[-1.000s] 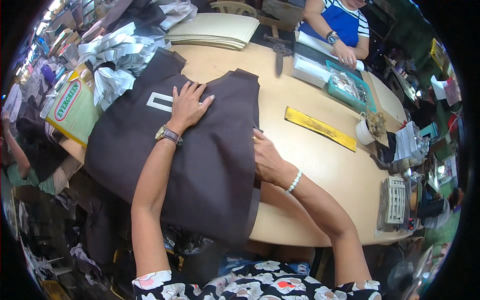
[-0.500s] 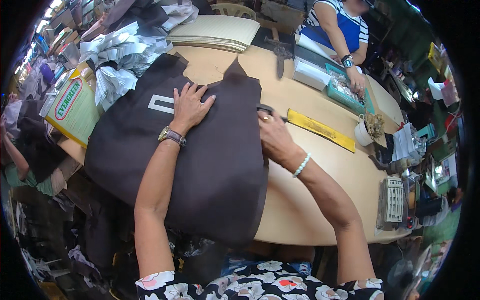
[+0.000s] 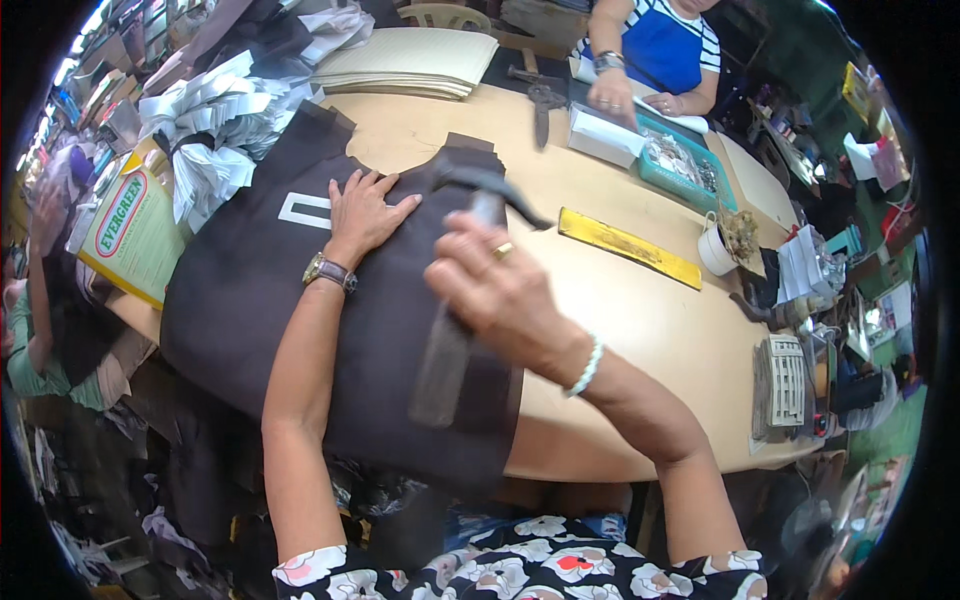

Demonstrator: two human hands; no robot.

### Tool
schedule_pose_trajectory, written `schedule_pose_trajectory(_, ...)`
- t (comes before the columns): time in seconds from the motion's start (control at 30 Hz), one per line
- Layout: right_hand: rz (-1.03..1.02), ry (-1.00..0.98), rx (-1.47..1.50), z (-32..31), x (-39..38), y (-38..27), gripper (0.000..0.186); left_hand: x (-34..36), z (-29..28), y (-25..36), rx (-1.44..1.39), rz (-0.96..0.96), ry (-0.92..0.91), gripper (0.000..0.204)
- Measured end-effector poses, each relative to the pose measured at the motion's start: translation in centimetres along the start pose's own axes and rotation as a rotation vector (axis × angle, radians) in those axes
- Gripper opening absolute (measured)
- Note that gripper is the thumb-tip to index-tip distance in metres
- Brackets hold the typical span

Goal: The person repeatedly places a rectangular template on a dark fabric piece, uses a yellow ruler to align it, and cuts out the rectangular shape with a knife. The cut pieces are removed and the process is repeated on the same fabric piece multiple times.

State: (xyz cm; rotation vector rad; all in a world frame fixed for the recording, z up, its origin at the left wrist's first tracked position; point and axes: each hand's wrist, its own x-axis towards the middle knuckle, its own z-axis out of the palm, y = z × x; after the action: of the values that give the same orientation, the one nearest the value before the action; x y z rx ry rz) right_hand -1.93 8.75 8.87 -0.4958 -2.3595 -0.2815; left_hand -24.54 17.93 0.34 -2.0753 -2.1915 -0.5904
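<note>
A dark brown cut piece of material [image 3: 250,300], shaped like a garment panel with neck and shoulder cutouts, lies across the table. My left hand [image 3: 362,215] lies open on its upper middle, beside a white rectangular frame [image 3: 298,206]. My right hand [image 3: 490,280] grips a hammer [image 3: 470,180] above the panel's right part, blurred by motion, with the dark claw head upward and the handle reaching down below my fingers. A yellow ruler-like strip [image 3: 630,250] lies right of the hammer on the pale table [image 3: 590,360].
A co-worker [image 3: 645,60] reaches over a teal basket [image 3: 680,165] and white box [image 3: 605,140]. Paper sheets [image 3: 405,60], white bundled strips [image 3: 210,110] and a yellow-green can [image 3: 130,230] crowd the left and back. A white cup [image 3: 716,245] stands right; another person [image 3: 30,330] is at far left.
My right hand has come up from under the panel's right edge with the hammer, moving over the panel. My left hand stays on it. The co-worker's hands have moved toward the white box.
</note>
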Motion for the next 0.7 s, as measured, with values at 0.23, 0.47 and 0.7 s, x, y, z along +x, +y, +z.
schedule_pose_trajectory(0.23,0.066,-0.188,-0.025,7.0,-2.0,-0.2,0.015,-0.2,-0.4,0.5,0.037,0.013,-0.002,0.057)
schedule_pose_trajectory(0.47,0.124,-0.260,0.142,4.9,-5.8,-5.4,0.054,0.8,1.1,-0.1,0.068,0.061,-0.021,0.053)
schedule_pose_trajectory(0.7,0.460,-0.364,0.182,-5.6,-21.0,-9.5,0.051,2.4,2.7,-5.8,0.129,0.046,-0.085,0.051)
